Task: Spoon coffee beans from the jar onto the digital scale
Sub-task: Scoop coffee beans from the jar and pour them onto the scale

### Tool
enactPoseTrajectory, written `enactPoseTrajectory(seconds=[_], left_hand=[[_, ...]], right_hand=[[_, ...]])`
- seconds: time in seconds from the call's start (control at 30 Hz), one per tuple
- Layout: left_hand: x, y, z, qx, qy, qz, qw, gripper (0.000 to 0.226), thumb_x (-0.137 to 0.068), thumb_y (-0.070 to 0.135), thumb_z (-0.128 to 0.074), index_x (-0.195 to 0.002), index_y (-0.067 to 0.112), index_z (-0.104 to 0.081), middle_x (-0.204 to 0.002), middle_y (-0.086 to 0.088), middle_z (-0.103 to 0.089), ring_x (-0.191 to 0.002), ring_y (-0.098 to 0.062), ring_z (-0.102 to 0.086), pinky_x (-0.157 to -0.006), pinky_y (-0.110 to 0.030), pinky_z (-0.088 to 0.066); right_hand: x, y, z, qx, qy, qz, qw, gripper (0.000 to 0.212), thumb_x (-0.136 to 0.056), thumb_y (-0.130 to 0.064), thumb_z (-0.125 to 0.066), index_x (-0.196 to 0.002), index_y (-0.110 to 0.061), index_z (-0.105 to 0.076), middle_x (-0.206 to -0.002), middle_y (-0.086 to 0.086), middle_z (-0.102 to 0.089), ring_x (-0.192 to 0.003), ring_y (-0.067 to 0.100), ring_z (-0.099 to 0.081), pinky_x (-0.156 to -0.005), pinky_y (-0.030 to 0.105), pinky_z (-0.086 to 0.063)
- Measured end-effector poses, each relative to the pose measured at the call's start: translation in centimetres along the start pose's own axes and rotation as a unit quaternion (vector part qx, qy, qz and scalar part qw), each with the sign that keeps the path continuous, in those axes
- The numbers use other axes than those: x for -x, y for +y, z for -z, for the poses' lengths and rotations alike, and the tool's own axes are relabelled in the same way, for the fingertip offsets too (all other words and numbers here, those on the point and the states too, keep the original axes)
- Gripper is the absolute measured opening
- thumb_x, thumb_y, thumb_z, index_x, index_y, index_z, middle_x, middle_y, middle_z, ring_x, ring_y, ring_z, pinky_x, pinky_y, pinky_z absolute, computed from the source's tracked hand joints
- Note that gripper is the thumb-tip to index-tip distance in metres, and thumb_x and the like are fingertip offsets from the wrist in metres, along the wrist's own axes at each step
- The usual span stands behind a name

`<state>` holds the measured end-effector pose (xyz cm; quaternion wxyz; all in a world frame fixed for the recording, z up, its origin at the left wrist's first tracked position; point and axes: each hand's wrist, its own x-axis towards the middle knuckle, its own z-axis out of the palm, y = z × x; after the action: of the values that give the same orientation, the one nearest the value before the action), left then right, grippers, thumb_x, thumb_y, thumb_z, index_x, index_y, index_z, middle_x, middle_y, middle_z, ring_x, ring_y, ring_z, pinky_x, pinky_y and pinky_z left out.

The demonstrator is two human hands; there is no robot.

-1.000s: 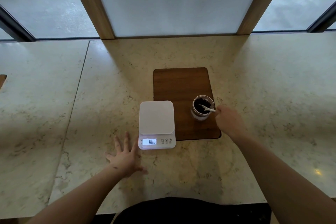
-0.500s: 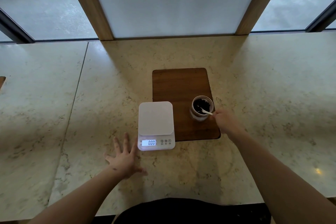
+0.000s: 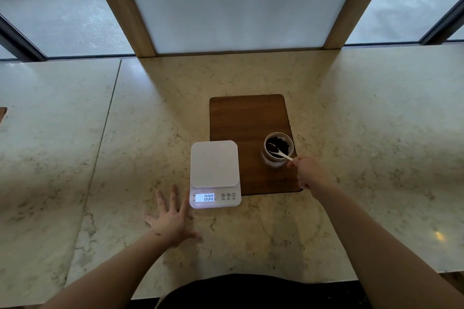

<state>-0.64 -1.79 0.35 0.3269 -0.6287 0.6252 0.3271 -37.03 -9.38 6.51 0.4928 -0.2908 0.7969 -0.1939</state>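
Observation:
A small glass jar [image 3: 276, 162] of dark coffee beans [image 3: 282, 145] stands on the right side of a wooden board [image 3: 247, 118]. My right hand [image 3: 310, 174] pinches the handle of a white spoon [image 3: 281, 154], whose bowl sits inside the jar among the beans. A white digital scale [image 3: 214, 165] lies left of the jar, its platform bare and its lit display [image 3: 205, 197] reading 0.00. My left hand [image 3: 170, 218] rests flat on the counter with fingers spread, just left of the scale's front corner.
The marble counter [image 3: 364, 133] runs wide to both sides, with a seam [image 3: 105, 133] at the left. Wooden posts [image 3: 123, 5] and a frosted panel [image 3: 238, 2] rise along the back edge. A dark garment [image 3: 251, 291] shows at the near edge.
My right hand has shifted slightly down and left, and the spoon's bowl has tipped deeper into the jar. The left hand and the scale stay put.

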Motion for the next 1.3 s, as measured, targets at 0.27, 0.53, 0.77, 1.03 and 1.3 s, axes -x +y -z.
enactPoseTrajectory(seconds=[0.27,0.53,0.77,1.03,1.3], left_hand=[[-0.5,-0.3,-0.3,0.006,0.007,-0.001,1.000,0.143,-0.055,0.099,-0.052,-0.134,0.040,0.052,-0.143,-0.006,0.061,-0.134,-0.047,0.049,-0.108,-0.086,-0.008],[-0.8,-0.5,-0.7,0.012,0.012,-0.007,1.000,0.145,-0.047,0.101,-0.050,-0.129,0.042,0.054,-0.141,-0.005,0.063,-0.130,-0.045,0.054,-0.107,-0.086,-0.002],[-1.5,-0.4,-0.6,0.032,-0.012,0.006,0.999,0.144,-0.060,0.093,-0.061,-0.132,0.038,0.051,-0.146,-0.007,0.058,-0.128,-0.047,0.055,-0.105,-0.088,-0.005],[-2.4,-0.4,-0.8,0.026,-0.030,0.024,0.999,0.142,-0.055,0.097,-0.055,-0.112,0.037,0.060,-0.129,-0.005,0.068,-0.115,-0.046,0.062,-0.101,-0.090,-0.001],[-2.8,-0.6,-1.2,0.024,-0.023,0.026,0.999,0.140,-0.058,0.095,-0.058,-0.110,0.039,0.060,-0.118,-0.001,0.075,-0.113,-0.044,0.065,-0.098,-0.091,0.002]], right_hand=[[0.2,-0.1,0.8,-0.061,-0.003,0.005,0.998,0.034,-0.102,-0.018,-0.041,-0.076,-0.014,-0.062,-0.059,0.003,-0.032,-0.047,0.015,-0.028,-0.045,0.028,-0.020],[2.0,-2.8,0.4,-0.103,-0.014,0.039,0.994,0.033,-0.104,-0.016,-0.036,-0.084,-0.009,-0.062,-0.055,0.002,-0.027,-0.046,0.014,-0.022,-0.046,0.030,-0.017],[3.0,-4.2,-3.4,-0.050,-0.045,0.070,0.995,0.038,-0.103,-0.014,-0.039,-0.077,-0.012,-0.066,-0.059,0.000,-0.040,-0.047,0.013,-0.033,-0.040,0.026,-0.027],[3.6,-2.1,-9.9,0.026,-0.114,0.034,0.993,0.035,-0.103,-0.017,-0.040,-0.079,-0.015,-0.065,-0.062,0.003,-0.042,-0.049,0.016,-0.038,-0.044,0.029,-0.033],[3.2,-0.5,-13.3,0.023,-0.098,0.080,0.992,0.033,-0.100,-0.017,-0.041,-0.080,-0.016,-0.067,-0.073,0.000,-0.049,-0.063,0.017,-0.045,-0.054,0.029,-0.038]])
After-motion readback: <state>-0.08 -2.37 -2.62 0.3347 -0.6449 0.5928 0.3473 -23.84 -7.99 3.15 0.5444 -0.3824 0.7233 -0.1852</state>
